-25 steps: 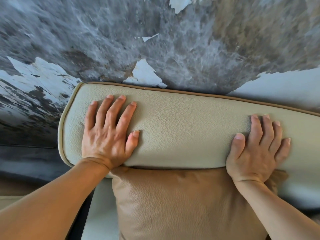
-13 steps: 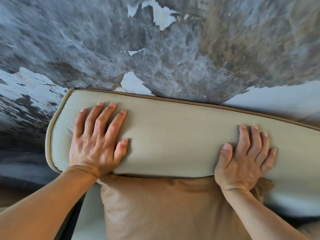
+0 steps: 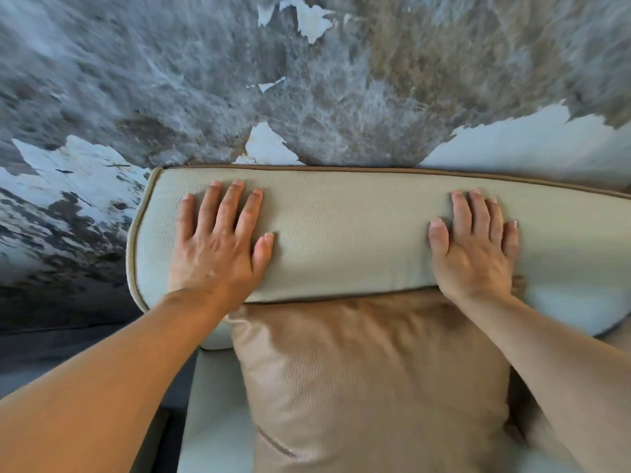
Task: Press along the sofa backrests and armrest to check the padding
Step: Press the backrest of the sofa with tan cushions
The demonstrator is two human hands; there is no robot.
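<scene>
Two bare hands lie flat, fingers spread, on a cream leather sofa backrest (image 3: 351,240) with tan piping. Left hand (image 3: 218,247) rests near its rounded end, right hand (image 3: 474,247) well apart. A tan leather cushion (image 3: 372,380) leans below them.

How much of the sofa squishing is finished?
Done: I cannot tell from this one look; pressing leaves no marks. In hand: the left hand and the right hand lie flat, fingers spread, on top of the cream backrest, near its left end, above the tan cushion. Left: the backrest running off to the right, and the armrest, which is not clearly in view.
</scene>
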